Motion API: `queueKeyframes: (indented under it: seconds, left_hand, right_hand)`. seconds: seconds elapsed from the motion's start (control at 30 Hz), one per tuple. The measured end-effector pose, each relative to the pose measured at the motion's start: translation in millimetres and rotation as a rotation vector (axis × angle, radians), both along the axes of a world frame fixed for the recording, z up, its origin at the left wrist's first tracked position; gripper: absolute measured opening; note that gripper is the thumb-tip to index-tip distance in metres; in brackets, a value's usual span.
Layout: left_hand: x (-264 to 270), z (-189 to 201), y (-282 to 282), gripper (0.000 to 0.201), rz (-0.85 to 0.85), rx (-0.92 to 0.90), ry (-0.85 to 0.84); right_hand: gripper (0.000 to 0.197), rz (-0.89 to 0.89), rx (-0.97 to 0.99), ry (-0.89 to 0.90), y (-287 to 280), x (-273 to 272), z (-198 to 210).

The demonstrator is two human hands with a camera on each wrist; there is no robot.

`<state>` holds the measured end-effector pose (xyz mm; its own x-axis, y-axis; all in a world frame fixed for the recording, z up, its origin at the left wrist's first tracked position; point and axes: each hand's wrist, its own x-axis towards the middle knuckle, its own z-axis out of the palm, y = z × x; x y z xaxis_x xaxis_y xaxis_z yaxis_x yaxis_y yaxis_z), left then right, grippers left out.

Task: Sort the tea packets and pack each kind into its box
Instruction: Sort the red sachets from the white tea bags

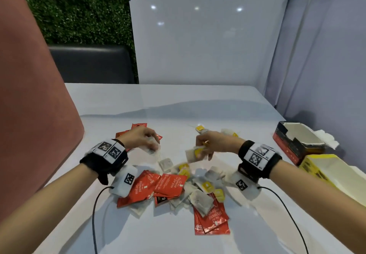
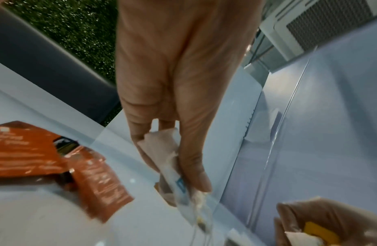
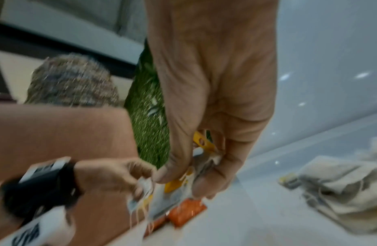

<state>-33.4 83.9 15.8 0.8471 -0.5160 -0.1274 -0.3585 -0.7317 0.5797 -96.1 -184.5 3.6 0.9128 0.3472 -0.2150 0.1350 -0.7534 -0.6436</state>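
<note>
A mixed heap of red foil packets and white paper tea bags with yellow tags lies on the white table. My left hand hovers above the heap's far left and pinches a white tea bag with a blue tag. My right hand hangs opposite it, pinching white tea bags with yellow tags. Behind the left hand lie more red packets. Beyond the right hand sits a small group of yellow-tagged bags.
At the right table edge stand an open red and black box and an open yellow box, both white inside. A pink chair back rises at the left. Cables trail from both wrist cameras toward me.
</note>
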Motion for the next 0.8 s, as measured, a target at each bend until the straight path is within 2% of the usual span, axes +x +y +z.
queueKeyframes:
  seconds: [0.07, 0.13, 0.2, 0.3, 0.37, 0.47, 0.53, 0.6, 0.63, 0.7, 0.77, 0.8]
  left_hand:
    - [-2, 15, -2, 0.025, 0.001, -0.127, 0.014]
    - [-6, 26, -6, 0.017, 0.012, -0.278, 0.092]
    - [-6, 34, -11, 0.015, 0.007, -0.332, 0.096]
    - [-5, 40, -23, 0.016, -0.019, -0.368, 0.100]
    - [-2, 41, -30, 0.014, -0.034, -0.355, 0.093]
    - [6, 44, -39, 0.010, -0.042, -0.319, 0.092]
    - [15, 44, -43, 0.010, -0.050, -0.287, 0.092]
    - [22, 43, -49, 0.012, -0.070, -0.251, 0.099]
    - [25, 42, -54, 0.012, -0.082, -0.233, 0.096]
    - [31, 40, -66, 0.011, -0.108, -0.207, 0.090]
    - [35, 38, -83, 0.011, -0.135, -0.192, 0.083]
    - [37, 37, -93, 0.011, -0.149, -0.180, 0.070]
  right_hand:
    - [0.017, -0.092, 0.120, -0.028, -22, -5, 15]
    - [0.016, -0.225, 0.200, -0.093, -45, -3, 25]
    - [0.013, -0.365, 0.231, -0.176, -64, 6, 26]
    - [0.013, -0.506, 0.092, -0.227, -82, 28, 11]
    - [0.017, -0.519, -0.086, -0.200, -85, 35, 1]
    - [0.038, -0.398, -0.447, -0.225, -84, 31, -5]
    - [0.041, -0.303, -0.514, -0.334, -77, 15, -2]
    - [0.042, -0.192, -0.495, -0.368, -68, -6, 1]
    - [0.045, -0.130, -0.479, -0.318, -65, -16, 2]
    - [0.065, 0.027, -0.513, -0.129, -56, -39, -2]
    - [0.089, 0.202, -0.637, 0.004, -49, -57, -11]
    - [0.095, 0.274, -0.694, 0.013, -46, -63, -16]
